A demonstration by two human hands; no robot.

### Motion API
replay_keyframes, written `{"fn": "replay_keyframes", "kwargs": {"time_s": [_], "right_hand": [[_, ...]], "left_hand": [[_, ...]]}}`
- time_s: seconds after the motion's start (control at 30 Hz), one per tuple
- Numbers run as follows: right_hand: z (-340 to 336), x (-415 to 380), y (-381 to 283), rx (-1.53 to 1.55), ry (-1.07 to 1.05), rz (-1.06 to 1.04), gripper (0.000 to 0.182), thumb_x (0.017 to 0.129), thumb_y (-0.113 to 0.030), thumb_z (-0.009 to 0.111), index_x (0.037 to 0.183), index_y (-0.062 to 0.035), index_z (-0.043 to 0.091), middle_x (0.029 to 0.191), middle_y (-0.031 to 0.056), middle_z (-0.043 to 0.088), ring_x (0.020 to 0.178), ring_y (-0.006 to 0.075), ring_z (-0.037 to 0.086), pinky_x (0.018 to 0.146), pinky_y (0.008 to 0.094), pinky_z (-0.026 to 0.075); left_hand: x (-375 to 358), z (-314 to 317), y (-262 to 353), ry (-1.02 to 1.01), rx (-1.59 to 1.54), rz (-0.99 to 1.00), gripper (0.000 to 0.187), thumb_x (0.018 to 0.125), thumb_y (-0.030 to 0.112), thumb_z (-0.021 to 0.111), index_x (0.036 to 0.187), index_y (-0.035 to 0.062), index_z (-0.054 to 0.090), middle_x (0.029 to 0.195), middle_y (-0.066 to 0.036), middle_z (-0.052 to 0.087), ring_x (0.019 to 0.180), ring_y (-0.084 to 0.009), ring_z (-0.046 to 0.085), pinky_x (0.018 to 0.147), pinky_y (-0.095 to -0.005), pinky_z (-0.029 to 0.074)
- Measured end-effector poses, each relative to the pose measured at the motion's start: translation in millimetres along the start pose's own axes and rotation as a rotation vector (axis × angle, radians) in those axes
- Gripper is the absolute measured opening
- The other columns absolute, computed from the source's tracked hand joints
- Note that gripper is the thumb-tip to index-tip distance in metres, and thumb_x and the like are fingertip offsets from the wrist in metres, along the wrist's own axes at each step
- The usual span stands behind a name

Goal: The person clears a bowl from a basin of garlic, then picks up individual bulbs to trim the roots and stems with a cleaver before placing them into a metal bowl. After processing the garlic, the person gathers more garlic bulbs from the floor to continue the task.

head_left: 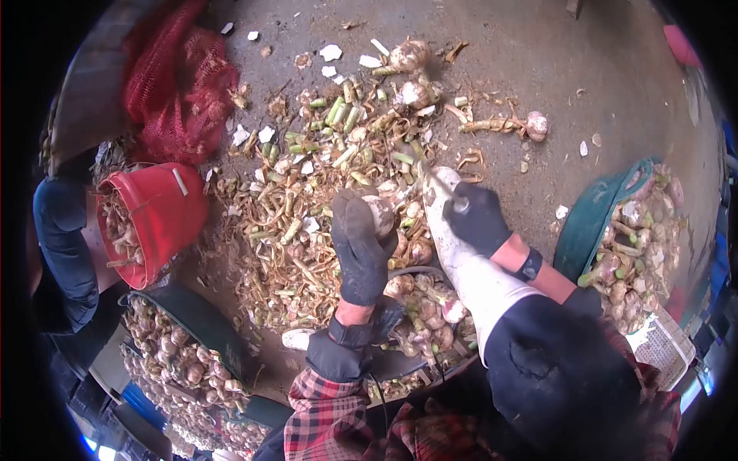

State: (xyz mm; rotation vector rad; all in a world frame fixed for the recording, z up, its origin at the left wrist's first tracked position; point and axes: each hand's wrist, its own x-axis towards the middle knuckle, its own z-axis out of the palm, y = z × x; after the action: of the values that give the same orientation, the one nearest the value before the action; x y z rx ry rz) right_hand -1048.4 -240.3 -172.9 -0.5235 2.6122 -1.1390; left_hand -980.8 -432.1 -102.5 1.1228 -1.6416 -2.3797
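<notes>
My left hand (361,250), in a dark grey glove, is closed around a garlic bulb (379,215) above the heap of trimmings. My right hand (478,219), gloved too, grips what looks like a knife (441,184), its thin blade pointing up and left and blurred. The right hand is beside my white boot (463,257). Below the hands, between my legs, a basket of garlic bulbs (430,311) is partly hidden by my left arm. Cut stalks and dry leaves (288,238) cover the floor under the left hand.
A green tub (592,223) of garlic stands at right, near a white crate (663,346). At left are a red bucket (173,219), a red mesh sack (181,84) and a dark green tub (204,326) of bulbs. A loose garlic bulb (536,125) lies ahead; another person's leg (65,246) is at far left.
</notes>
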Motion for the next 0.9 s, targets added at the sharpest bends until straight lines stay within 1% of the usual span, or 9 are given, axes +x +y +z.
{"fn": "replay_keyframes", "kwargs": {"time_s": [0.1, 0.17, 0.33, 0.4, 0.47, 0.57, 0.67, 0.73, 0.9], "right_hand": [[-22, 20, 21, -0.188, 0.303, 0.060, 0.013, 0.076, -0.014, 0.067, 0.081, -0.0069, 0.058, 0.069, 0.0169, 0.060, 0.066, 0.0399, 0.061, 0.058, 0.0458, 0.050], [-51, 43, 45, -0.422, 0.521, 0.009, 0.019, 0.075, -0.018, 0.070, 0.086, -0.0068, 0.059, 0.073, 0.0158, 0.062, 0.070, 0.0393, 0.062, 0.062, 0.0468, 0.050], [-94, 73, 116, -0.794, 0.651, 0.125, 0.038, 0.072, -0.029, 0.076, 0.096, -0.0038, 0.062, 0.078, 0.0162, 0.065, 0.077, 0.0389, 0.064, 0.069, 0.0472, 0.052], [-91, 76, 139, -0.582, 0.401, 0.596, 0.050, 0.070, -0.037, 0.079, 0.098, -0.0006, 0.062, 0.083, 0.0187, 0.068, 0.079, 0.0381, 0.066, 0.071, 0.0463, 0.052], [-92, 75, 141, -0.479, 0.404, 0.587, 0.054, 0.067, -0.040, 0.082, 0.095, 0.0016, 0.062, 0.086, 0.0221, 0.068, 0.081, 0.0377, 0.067, 0.072, 0.0445, 0.053], [-94, 73, 98, -0.334, 0.361, 0.529, 0.051, 0.066, -0.037, 0.084, 0.093, 0.0007, 0.063, 0.080, 0.0185, 0.068, 0.076, 0.0313, 0.068, 0.067, 0.0402, 0.053], [-85, 65, 23, 0.093, 0.173, 0.093, 0.042, 0.069, -0.028, 0.085, 0.095, -0.0024, 0.064, 0.077, 0.0095, 0.067, 0.070, 0.0174, 0.065, 0.061, 0.0314, 0.053], [-70, 63, -19, 0.172, 0.059, -0.121, 0.041, 0.068, -0.022, 0.084, 0.098, -0.0031, 0.064, 0.089, 0.0100, 0.068, 0.077, 0.0202, 0.066, 0.069, 0.0319, 0.054], [-39, 56, -65, 0.393, -0.200, -0.294, 0.053, 0.065, -0.020, 0.084, 0.109, -0.0039, 0.059, 0.095, 0.0113, 0.064, 0.085, 0.0228, 0.066, 0.075, 0.0337, 0.053]], "left_hand": [[-16, -3, 12, -0.402, 0.355, 0.151, 0.017, 0.096, 0.016, 0.052, 0.105, 0.0028, 0.047, 0.081, -0.006, 0.054, 0.075, -0.0118, 0.054, 0.061, -0.0301, 0.046], [-34, -15, 2, -0.631, 0.734, 0.264, 0.029, 0.088, 0.020, 0.063, 0.106, 0.0021, 0.048, 0.078, -0.015, 0.059, 0.066, -0.0280, 0.064, 0.057, -0.0381, 0.049], [-62, -29, -2, -1.121, 1.067, 0.472, 0.031, 0.082, 0.022, 0.069, 0.104, 0.0046, 0.057, 0.086, -0.015, 0.056, 0.078, -0.0315, 0.059, 0.068, -0.0414, 0.049], [-61, -26, -1, -1.131, 1.125, 0.394, 0.032, 0.082, 0.023, 0.069, 0.105, 0.0047, 0.058, 0.087, -0.015, 0.057, 0.079, -0.0306, 0.059, 0.070, -0.0399, 0.049], [-56, -23, 5, -1.139, 1.186, 0.311, 0.032, 0.083, 0.024, 0.069, 0.106, 0.0048, 0.058, 0.088, -0.015, 0.057, 0.080, -0.0298, 0.060, 0.071, -0.0383, 0.049], [-33, -13, 22, -0.654, 0.755, 0.175, 0.036, 0.085, 0.027, 0.069, 0.107, 0.0015, 0.057, 0.094, -0.015, 0.060, 0.086, -0.0279, 0.062, 0.076, -0.0377, 0.051], [3, -11, 27, -0.297, 0.773, 0.496, 0.051, 0.085, 0.033, 0.070, 0.114, -0.0047, 0.051, 0.096, -0.018, 0.060, 0.086, -0.0283, 0.063, 0.074, -0.0381, 0.052], [22, -4, 32, -0.252, 0.846, 0.521, 0.060, 0.083, 0.037, 0.072, 0.119, -0.0053, 0.050, 0.099, -0.019, 0.061, 0.088, -0.0284, 0.063, 0.074, -0.0379, 0.052], [35, 5, 43, -0.491, 0.333, -0.173, 0.055, 0.086, 0.031, 0.069, 0.125, -0.0014, 0.047, 0.103, -0.012, 0.061, 0.086, -0.0176, 0.063, 0.072, -0.0303, 0.052]]}}
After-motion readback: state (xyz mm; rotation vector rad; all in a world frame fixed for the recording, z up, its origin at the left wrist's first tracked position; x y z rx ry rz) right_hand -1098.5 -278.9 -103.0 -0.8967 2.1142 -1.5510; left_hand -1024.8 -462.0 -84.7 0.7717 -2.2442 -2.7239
